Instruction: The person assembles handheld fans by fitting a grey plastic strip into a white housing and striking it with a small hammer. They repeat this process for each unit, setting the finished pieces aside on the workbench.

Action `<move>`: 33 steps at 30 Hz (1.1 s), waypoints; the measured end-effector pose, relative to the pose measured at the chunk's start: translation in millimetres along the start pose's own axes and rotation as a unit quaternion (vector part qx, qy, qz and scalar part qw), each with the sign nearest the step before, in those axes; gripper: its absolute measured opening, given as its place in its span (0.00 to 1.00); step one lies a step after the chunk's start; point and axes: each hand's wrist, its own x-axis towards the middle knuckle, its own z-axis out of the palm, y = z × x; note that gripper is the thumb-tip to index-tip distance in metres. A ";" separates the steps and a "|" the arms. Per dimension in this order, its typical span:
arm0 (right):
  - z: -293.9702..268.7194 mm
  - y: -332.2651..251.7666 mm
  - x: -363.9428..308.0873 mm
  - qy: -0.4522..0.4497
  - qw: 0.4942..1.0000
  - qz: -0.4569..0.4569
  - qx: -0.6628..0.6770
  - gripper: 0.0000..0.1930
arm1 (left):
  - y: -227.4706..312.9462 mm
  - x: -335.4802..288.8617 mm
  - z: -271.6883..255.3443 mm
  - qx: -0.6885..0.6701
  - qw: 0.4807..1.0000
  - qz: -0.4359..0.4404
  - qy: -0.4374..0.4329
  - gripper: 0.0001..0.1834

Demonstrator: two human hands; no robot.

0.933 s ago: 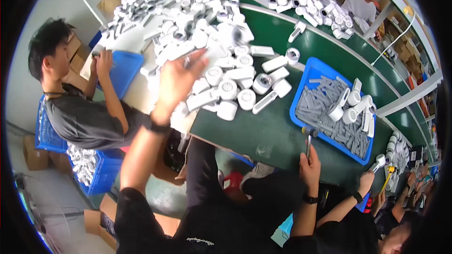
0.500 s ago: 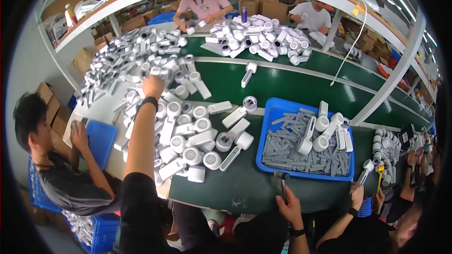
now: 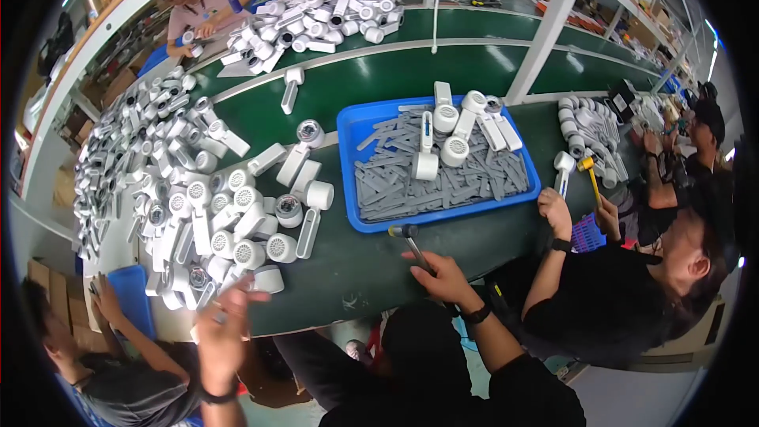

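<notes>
In the head view, a green, smooth-topped workbench (image 3: 340, 285) carries a heap of white fans (image 3: 249, 255) toward its left end, spilling almost to the near edge. They are hard, glossy plastic: round drum heads, some with slotted grilles, on flat, round-ended handles. The left hand (image 3: 224, 328) is at the bench's near edge, beside the lowest fans of the heap; it is blurred, and I cannot tell whether its fingers are closed on anything. The right hand (image 3: 443, 278) is wrapped around the handle of a hammer (image 3: 405, 232), which has a metal shaft and a dark, cylindrical head with a yellowish end. That head is just beside the near left corner of a blue plastic tray (image 3: 356, 226), shallow and rectangular with rounded corners. Flat gray strips (image 3: 443, 186) cover its floor, with several white fans lying on them toward the far right corner. To the right, a co-worker's hand (image 3: 556, 213) grips another fan by its handle.

Half a second ago the left hand was deep over the heap; now it is back at the near edge. The right hand still grips the hammer. The view has swung right, bringing the tray nearer its middle.
</notes>
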 end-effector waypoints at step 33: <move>-28.8 45.1 -14.3 0.219 0.957 -0.012 0.187 0.05 | -33.6 179.9 174.7 -0.118 0.981 0.074 -0.134 0.31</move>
